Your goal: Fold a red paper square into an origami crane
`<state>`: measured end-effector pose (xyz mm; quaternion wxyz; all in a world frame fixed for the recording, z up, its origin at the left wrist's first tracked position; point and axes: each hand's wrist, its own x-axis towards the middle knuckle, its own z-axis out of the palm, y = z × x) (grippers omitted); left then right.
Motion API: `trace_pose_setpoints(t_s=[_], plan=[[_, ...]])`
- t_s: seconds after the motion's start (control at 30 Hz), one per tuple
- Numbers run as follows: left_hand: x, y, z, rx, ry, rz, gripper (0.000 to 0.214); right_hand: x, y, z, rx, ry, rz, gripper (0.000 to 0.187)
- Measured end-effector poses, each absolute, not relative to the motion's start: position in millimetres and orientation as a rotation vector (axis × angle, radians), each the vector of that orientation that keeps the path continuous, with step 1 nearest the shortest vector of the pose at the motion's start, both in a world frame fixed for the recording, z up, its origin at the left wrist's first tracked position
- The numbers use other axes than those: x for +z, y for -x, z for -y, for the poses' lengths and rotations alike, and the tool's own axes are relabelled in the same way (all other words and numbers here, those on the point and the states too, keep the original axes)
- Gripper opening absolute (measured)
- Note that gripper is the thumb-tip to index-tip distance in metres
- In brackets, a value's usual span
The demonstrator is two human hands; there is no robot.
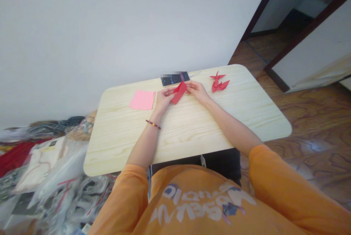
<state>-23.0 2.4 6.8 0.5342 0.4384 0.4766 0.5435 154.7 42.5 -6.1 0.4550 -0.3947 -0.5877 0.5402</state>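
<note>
A partly folded sheet of red origami paper (179,95) is held between my two hands above the middle of the table. My left hand (165,98) grips its left side, the fingers closed on the paper. At the paper's upper right edge, my right hand (196,90) pinches it with thumb and fingers. Left of my hands lies a stack of pink square paper (142,100). Red folded paper cranes (219,82) sit to the right, close together.
The light wood-grain table (117,147) has rounded corners and stands by a white wall. A phone (174,78) with a lit screen and a white cable (196,73) lies at the back edge. Bagged clothes (55,169) are piled on the left; a doorway opens at right.
</note>
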Motion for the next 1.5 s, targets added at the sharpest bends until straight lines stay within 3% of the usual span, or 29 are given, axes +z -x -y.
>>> trace_pose_setpoints(t_s=[0.2, 0.37, 0.53, 0.97, 1.1, 1.23, 1.5], plan=[[4, 22, -3, 1.398, -1.135, -1.338, 0.017, 3, -154, -28, 0.747, 0.944, 1.891, 0.060], [2, 24, -5, 1.462, -1.129, -1.367, 0.016, 8, -151, -21, 0.490, 0.831, 2.184, 0.043], [-6, 28, -11, 1.526, -1.033, -1.264, 0.027, 2, -152, -27, 0.471, 0.893, 2.122, 0.024], [-7, 28, -13, 1.436, -0.942, -1.077, 0.031, -2, -154, -34, 0.751, 0.918, 1.903, 0.019], [-5, 28, -11, 1.379, -0.933, -1.062, 0.043, -6, -154, -37, 0.937, 0.891, 1.776, 0.012], [0, 26, -6, 1.319, -1.015, -1.045, 0.055, -7, -153, -38, 1.096, 0.891, 1.631, 0.022], [5, 26, -1, 1.257, -1.029, -1.057, 0.063, -10, -155, -40, 1.018, 0.793, 1.740, 0.012]])
